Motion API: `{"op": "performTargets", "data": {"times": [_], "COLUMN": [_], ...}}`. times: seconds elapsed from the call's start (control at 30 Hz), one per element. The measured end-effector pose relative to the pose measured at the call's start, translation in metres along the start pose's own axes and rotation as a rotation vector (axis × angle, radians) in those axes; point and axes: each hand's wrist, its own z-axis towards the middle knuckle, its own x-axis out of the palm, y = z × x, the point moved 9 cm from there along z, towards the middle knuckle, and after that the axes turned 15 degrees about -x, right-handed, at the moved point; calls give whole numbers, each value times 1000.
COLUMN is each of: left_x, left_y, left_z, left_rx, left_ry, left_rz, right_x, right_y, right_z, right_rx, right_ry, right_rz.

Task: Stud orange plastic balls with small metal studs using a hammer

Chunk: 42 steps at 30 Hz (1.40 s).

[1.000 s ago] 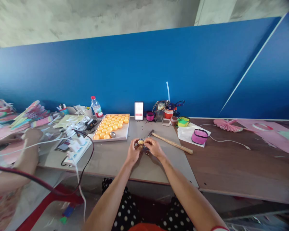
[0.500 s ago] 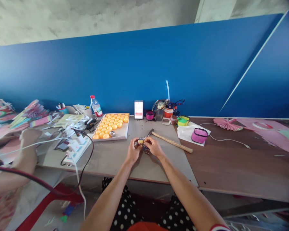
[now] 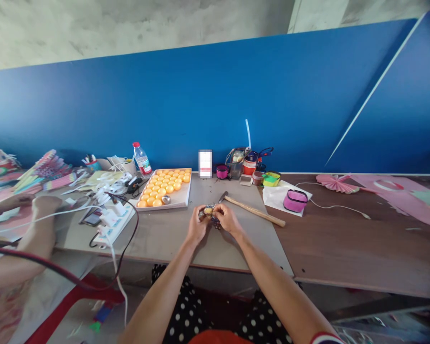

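Observation:
Just above the table in front of me, my left hand and my right hand are close together with bent fingers. Between their fingertips is a small yellowish ball with dark, shiny bits around it. Fingers partly cover it, and its details are too small to make out. More dark shiny bits show under my right fingers. Behind my hands lies a hammer with a wooden handle. To the left, a shallow white box holds many orange balls and one silvery, shiny ball.
A power strip with cables is at the left, near another person's arm. A bottle, a phone and small containers line the blue partition. A pink pouch rests on white paper at the right.
My fingers have shifted slightly around the small ball; both hands stay in nearly the same place. At the far left, the other person's hand has moved a little.

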Motion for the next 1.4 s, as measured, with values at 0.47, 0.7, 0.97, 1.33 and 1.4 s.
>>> {"op": "performTargets", "data": {"times": [0.47, 0.7, 0.97, 1.33, 1.4], "left_x": [-3, -10, -13, -9, -8], "left_y": [-1, 3, 11, 7, 7], "left_z": [-2, 0, 3, 0, 0], "left_rx": [-42, -54, -89, -98, -90], "left_ry": [-34, -95, -74, -51, -42], "left_rz": [-79, -100, -210, -184, -176], "right_x": [-4, -44, -44, -34, -34], "right_y": [14, 17, -9, -10, -11], "right_z": [3, 5, 3, -1, -1], "right_rx": [-46, -175, -40, 3, 8], "right_ry": [-98, -203, 93, 207, 210], "right_rz": [17, -260, -733, -854, -846]}}
